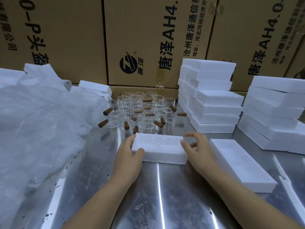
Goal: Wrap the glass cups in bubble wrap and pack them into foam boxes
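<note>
1. Centrally, in the head view: a rectangular, grainy white foam box (pixel 158 146), flat on the streaked, shiny metal table (pixel 148 195).
2. Gripping its left end: the left hand (pixel 130 156), thumb over the near corner.
3. At its right end: the right hand (pixel 198 149), fingers curled, thumb touching the edge; grip unclear.
4. Just behind: clear cylindrical glass cups (pixel 142 111) with stubby brown handles, clustered upright.
5. Left: crinkled translucent bubble wrap (pixel 41 121).
6. Right: blocky foam stacks (pixel 211 100).
</note>
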